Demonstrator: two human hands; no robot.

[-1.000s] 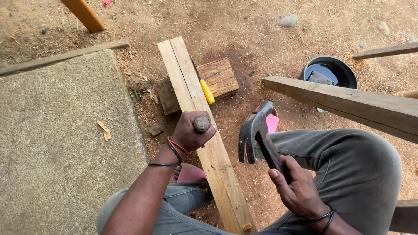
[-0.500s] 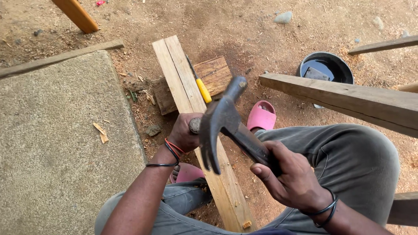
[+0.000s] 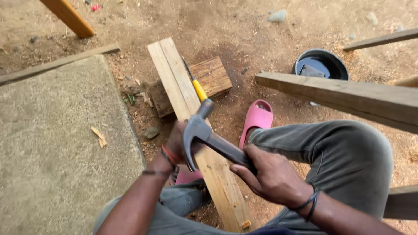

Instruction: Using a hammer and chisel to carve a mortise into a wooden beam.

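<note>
The ground is brown dirt with sawdust on it, and a flat grey concrete slab (image 3: 56,148) fills the left side of the picture. A blue bucket (image 3: 321,65) sits in the upper right, behind a thick wooden beam (image 3: 344,98) that crosses the right side. A pink sandal (image 3: 257,119) is near the middle.

A long plank (image 3: 183,93) made of two strips runs from the upper middle down to the bottom middle, between the person's knees. It rests on a small square block of wood (image 3: 213,76). A yellow-handled tool (image 3: 197,87) lies on the plank.

The hammer (image 3: 198,130) is in the middle of the picture, just above the plank. It looks heavy at the metal head and hard all over. It will not bend or break. The best place to hold it is far down the dark handle, away from the head, so it swings well.

The right hand (image 3: 272,176) is closed tight around the hammer's handle. The left hand (image 3: 176,139) is on the plank, mostly hidden behind the hammer head. It seems curled with the fingers close together, but I cannot tell what it pinches, if anything. The hammer head is very close to that hand, so fingers could get hurt.
</note>
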